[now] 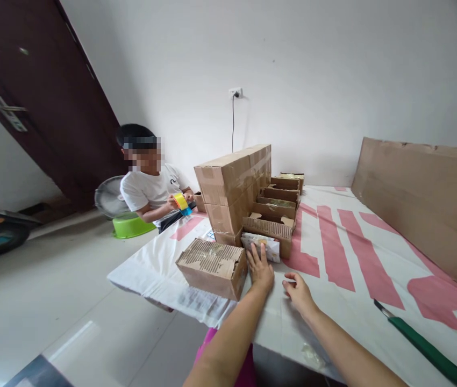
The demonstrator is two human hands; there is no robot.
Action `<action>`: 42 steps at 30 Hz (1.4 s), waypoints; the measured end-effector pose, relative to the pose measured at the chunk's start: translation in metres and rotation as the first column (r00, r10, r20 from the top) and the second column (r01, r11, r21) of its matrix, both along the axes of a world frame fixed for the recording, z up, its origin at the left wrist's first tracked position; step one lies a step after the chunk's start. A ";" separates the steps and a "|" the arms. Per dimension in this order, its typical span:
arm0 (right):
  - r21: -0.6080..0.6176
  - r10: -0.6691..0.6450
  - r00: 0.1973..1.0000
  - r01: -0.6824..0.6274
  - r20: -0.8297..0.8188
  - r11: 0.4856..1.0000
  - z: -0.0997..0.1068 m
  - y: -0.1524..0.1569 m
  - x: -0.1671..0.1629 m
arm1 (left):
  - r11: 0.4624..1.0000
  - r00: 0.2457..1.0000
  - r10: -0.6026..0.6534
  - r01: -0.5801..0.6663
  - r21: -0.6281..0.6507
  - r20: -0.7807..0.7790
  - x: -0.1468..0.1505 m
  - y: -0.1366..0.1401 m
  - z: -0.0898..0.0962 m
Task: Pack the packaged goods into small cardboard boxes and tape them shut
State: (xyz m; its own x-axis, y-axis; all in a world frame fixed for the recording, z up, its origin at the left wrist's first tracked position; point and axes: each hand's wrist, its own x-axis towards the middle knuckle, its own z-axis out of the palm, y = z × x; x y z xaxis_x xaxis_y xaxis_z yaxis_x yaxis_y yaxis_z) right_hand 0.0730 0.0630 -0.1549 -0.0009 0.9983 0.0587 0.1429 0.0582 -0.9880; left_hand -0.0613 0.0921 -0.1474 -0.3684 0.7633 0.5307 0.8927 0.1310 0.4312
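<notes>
My left hand [261, 269] is open, its spread fingertips resting against a white patterned sheet or packet [271, 248] that leans on the front of an open cardboard box [269, 228]. Just left of that hand sits a closed cardboard box [211, 266] with a corrugated, taped top. My right hand [300, 294] hovers over the cloth to the right, fingers loosely bent and apart, with nothing visible in them. Behind the nearest open box, more open boxes [279, 196] run in a row toward the wall.
Stacked taped cartons [228, 188] stand left of the row. A large cardboard sheet [418, 199] rises at the right. A green-handled knife [426, 344] lies on the cloth-covered table [333, 317]. Across the table, another person [154, 188] holds a yellow and blue tape roll [182, 203].
</notes>
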 end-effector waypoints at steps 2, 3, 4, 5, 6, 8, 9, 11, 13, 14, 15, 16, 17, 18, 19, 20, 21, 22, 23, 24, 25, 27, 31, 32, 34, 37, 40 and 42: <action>0.007 0.007 1.000 -0.007 0.016 1.000 0.000 0.005 0.000 | 1.000 1.000 0.011 -0.011 0.014 0.009 -0.001 0.000 -0.001; 0.013 0.009 1.000 -0.009 0.025 1.000 0.000 0.009 -0.001 | 1.000 1.000 0.014 -0.014 0.022 0.012 -0.001 0.001 -0.002; 0.019 0.010 0.999 -0.010 0.035 1.000 0.000 0.012 -0.002 | 0.999 1.000 0.015 -0.015 0.030 0.015 -0.002 0.001 -0.002; 0.025 0.010 0.999 -0.011 0.045 1.000 0.000 0.015 -0.003 | 0.999 1.000 0.015 -0.016 0.039 0.017 -0.002 0.001 -0.003; 0.031 0.010 0.998 -0.012 0.057 0.999 -0.001 0.018 -0.004 | 0.999 1.000 0.014 -0.015 0.049 0.018 -0.002 0.001 -0.003; 0.041 0.009 0.996 -0.013 0.087 0.999 -0.002 0.024 -0.008 | 0.998 1.000 0.012 -0.014 0.069 0.022 -0.003 0.001 -0.004; 0.044 0.010 0.994 -0.015 0.106 0.999 -0.002 0.027 -0.010 | 0.997 1.000 0.013 -0.015 0.077 0.025 -0.003 0.001 -0.005; 0.049 0.012 0.989 -0.020 0.150 0.999 -0.001 0.036 -0.015 | 0.996 0.999 0.014 -0.017 0.090 0.031 -0.003 0.001 -0.006; 0.051 0.013 0.981 -0.023 0.195 0.998 0.001 0.046 -0.020 | 0.995 0.999 0.011 -0.014 0.095 0.036 -0.003 0.001 -0.006; 0.051 0.013 0.976 -0.025 0.216 0.998 0.003 0.052 -0.023 | 0.995 0.999 0.007 -0.010 0.096 0.036 -0.002 0.002 -0.007; 0.049 0.016 0.972 -0.028 0.236 0.998 0.006 0.057 -0.026 | 0.996 0.999 0.000 -0.004 0.095 0.035 -0.002 0.002 -0.007; 0.044 0.020 0.967 -0.032 0.255 0.999 0.008 0.062 -0.029 | 0.996 0.999 -0.007 0.004 0.093 0.034 -0.001 0.002 -0.007; 0.036 0.026 0.962 -0.038 0.273 0.999 0.010 0.066 -0.032 | 0.996 0.999 -0.015 0.012 0.090 0.031 -0.001 0.002 -0.007; 0.027 0.035 0.956 -0.044 0.291 0.999 0.012 0.070 -0.035 | 0.996 0.999 -0.023 0.020 0.087 0.028 -0.001 0.001 -0.006; 0.017 0.043 0.951 -0.050 0.307 0.999 0.014 0.073 -0.037 | 0.996 0.999 -0.031 0.028 0.084 0.024 0.000 0.001 -0.006; 0.008 0.049 0.946 -0.055 0.322 0.998 0.015 0.075 -0.039 | 0.996 0.999 -0.037 0.036 0.079 0.021 0.000 0.000 -0.005; 0.001 0.053 0.941 -0.057 0.335 0.998 0.016 0.076 -0.040 | 0.996 0.999 -0.044 0.043 0.074 0.017 0.000 0.000 -0.004; -0.005 0.055 0.937 -0.057 0.345 0.998 0.016 0.077 -0.041 | 0.996 0.999 -0.052 0.051 0.068 0.014 0.000 0.000 -0.003; -0.010 0.053 0.934 -0.054 0.354 0.999 0.017 0.078 -0.041 | 0.996 0.998 -0.063 0.062 0.059 0.010 0.000 0.000 -0.002; -0.014 0.049 0.931 -0.047 0.362 0.999 0.017 0.079 -0.040 | 0.996 0.997 -0.074 0.074 0.048 0.006 -0.001 0.000 -0.001; -0.017 0.043 0.929 -0.040 0.368 0.999 0.017 0.080 -0.040 | 0.996 0.996 -0.086 0.086 0.037 0.004 -0.001 0.000 0.000; -0.023 0.033 0.924 -0.026 0.380 0.999 0.018 0.081 -0.038 | 0.994 0.994 -0.107 0.107 0.015 0.001 -0.002 0.000 0.002; -0.016 0.031 0.919 -0.027 0.394 1.000 0.019 0.075 -0.033 | 0.993 0.993 -0.121 0.121 -0.009 0.008 0.001 -0.004 0.008; -0.007 0.030 0.920 -0.030 0.392 1.000 0.018 0.071 -0.031 | 0.992 0.992 -0.125 0.125 -0.012 0.013 0.002 -0.008 0.011; 0.019 0.026 0.925 -0.035 0.380 0.999 0.018 0.064 -0.026 | 0.987 0.987 -0.157 0.157 -0.017 0.018 0.006 -0.022 0.016; 0.059 0.021 0.938 -0.044 0.346 0.997 0.019 0.052 -0.017 | 0.947 0.947 -0.321 0.321 -0.017 -0.021 0.007 -0.059 0.024; 0.099 0.037 0.958 -0.068 0.284 0.993 0.024 0.036 -0.015 | 0.830 0.821 -0.551 0.558 0.010 -0.148 -0.012 -0.104 0.030; 0.115 0.081 0.969 -0.110 0.234 0.987 0.029 0.019 -0.019 | 0.772 0.787 -0.551 0.607 0.187 -0.278 -0.041 -0.128 0.036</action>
